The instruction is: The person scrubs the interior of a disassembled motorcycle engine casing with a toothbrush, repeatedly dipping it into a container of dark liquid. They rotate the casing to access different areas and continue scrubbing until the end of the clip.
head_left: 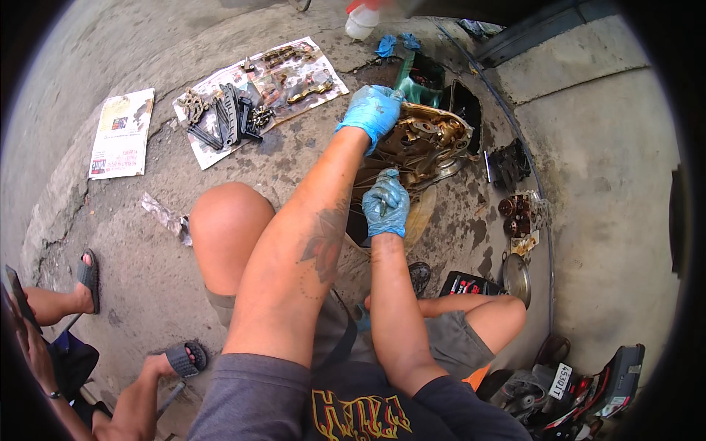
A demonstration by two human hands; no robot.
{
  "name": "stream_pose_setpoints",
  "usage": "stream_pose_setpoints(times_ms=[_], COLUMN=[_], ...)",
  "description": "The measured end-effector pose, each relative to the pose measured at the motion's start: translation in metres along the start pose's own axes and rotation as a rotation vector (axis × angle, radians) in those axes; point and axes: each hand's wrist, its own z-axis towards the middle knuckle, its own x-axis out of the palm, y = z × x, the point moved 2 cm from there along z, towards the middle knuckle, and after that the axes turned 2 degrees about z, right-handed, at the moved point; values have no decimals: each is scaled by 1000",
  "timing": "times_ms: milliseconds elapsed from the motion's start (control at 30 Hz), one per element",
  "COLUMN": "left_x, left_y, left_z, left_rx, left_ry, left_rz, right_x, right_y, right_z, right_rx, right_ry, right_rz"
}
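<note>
In front of me an oily metal engine casing (428, 140) stands with its brown-stained hollow side showing. My left hand (373, 115), in a blue glove, is closed at the upper left rim of the casing. Nearer to me, my right hand (386, 203), also blue-gloved, is curled into a grip by the casing's lower part. A small dark end shows between its fingers, but I cannot make out what it belongs to. Behind the casing sits a green, cut-open container (421, 82) with dark contents.
Oily metal parts and several bolts lie on paper sheets (209, 156) at the far left. More dark parts (509, 163) and a round metal pan (516, 279) line the wall on the right. A toolbox (621, 382) stands near right. Another person's sandalled foot (185, 359) is at left.
</note>
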Motion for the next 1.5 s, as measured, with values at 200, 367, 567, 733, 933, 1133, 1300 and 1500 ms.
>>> stream_pose_setpoints(times_ms=[200, 367, 567, 733, 933, 1133, 1300, 1500], left_x=[4, 4, 2, 1, 4, 2, 5, -2], left_y=[10, 6, 11, 10, -7, 6, 2, 8], left_z=[7, 3, 8, 8, -1, 6, 5, 5], left_rx=[-29, 117, 11, 84, 25, -1, 17, 0], left_ry=[24, -108, 44, -28, 4, 11, -27, 0], left_rz=[-77, 65, -45, 105, -4, -21, -8, -12], right_x=[-17, -9, 10, -38, -123, -120, -125, -27], right_y=[30, 52, 2, 10, 56, 30, 34, 75], right_z=[-14, -16, 1, -37, -3, 3, 9, -55], right_rx=[-535, -764, 78, 122, 316, 244, 329, -143], right_ry=[-565, -594, 125, 6, -216, -392, -39, 114], right_rz=[-1449, -2056, 356, -550, -2239, -2533, -2440, -1017])
